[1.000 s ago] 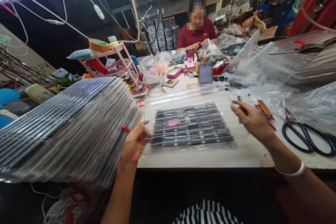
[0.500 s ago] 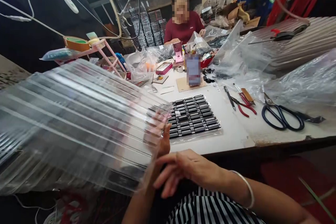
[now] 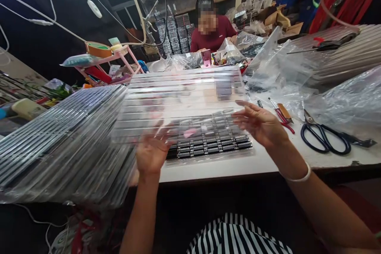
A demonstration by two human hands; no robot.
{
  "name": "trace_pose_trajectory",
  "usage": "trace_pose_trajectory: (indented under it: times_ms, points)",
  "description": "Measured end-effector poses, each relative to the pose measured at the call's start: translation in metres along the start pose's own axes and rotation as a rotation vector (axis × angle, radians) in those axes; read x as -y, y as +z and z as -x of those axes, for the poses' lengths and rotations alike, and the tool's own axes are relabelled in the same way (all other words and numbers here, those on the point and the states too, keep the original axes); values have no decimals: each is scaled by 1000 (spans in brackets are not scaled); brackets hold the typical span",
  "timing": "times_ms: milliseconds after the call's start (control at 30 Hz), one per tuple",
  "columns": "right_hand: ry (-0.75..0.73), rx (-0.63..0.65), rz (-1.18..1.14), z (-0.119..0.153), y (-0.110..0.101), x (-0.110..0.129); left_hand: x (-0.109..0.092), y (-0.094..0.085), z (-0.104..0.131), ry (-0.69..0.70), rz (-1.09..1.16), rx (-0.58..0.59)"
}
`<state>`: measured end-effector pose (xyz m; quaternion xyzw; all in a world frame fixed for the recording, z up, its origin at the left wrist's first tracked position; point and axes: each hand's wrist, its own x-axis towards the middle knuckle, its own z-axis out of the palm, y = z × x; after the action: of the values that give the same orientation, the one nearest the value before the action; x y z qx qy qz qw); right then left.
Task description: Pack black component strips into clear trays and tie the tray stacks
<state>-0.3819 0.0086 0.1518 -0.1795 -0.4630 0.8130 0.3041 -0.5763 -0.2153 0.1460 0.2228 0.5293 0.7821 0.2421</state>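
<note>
A clear ridged plastic tray (image 3: 139, 109) hangs tilted over the table in front of me, blurred by motion. My left hand (image 3: 153, 151) grips its lower left edge, fingers seen through the plastic. At the right edge, my right hand (image 3: 258, 123) has its thumb and fingers on the tray; their exact hold is blurred. Beneath lies another clear tray with rows of small black parts with metal pins (image 3: 212, 150), partly seen through the raised one. To the left of my left hand is a stack of similar clear ridged trays (image 3: 74, 143).
On the right lie large scissors (image 3: 324, 139), red-handled pliers (image 3: 285, 123) and crumpled plastic bags (image 3: 285, 67). A co-worker in a dark red shirt (image 3: 218, 33) sits across the table. A pink rack (image 3: 127, 57) stands at the back left, with cables hanging above.
The clear tray has swung from the left stack to the right, over the tray of black parts. My right hand has moved up and right to its right edge.
</note>
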Motion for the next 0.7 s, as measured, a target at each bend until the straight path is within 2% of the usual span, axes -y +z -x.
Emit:
trace_pose_trajectory:
  times_ms: [67,133,267,333,433,533,600,700]
  points:
    - [-22,2,68,-11,-6,13,-22,-19,8,10,11,-74]
    - [-46,42,129,-21,-4,24,-43,-30,16,3,-30,-104]
    - [-83,153,239,-43,2,36,-70,-30,28,-167,-152,-67]
    - [-135,144,247,-56,-3,34,-74,-26,31,-157,-165,-103]
    - [-202,35,325,-75,-23,20,-77,-20,33,37,-138,-214]
    - [-160,-69,580,-86,-47,-3,-80,-17,28,252,-84,-278]
    - [-133,-51,780,-92,-57,-17,-85,-17,20,370,-19,-293]
    - [-201,28,1140,-101,-62,-32,-94,-22,5,518,48,-301]
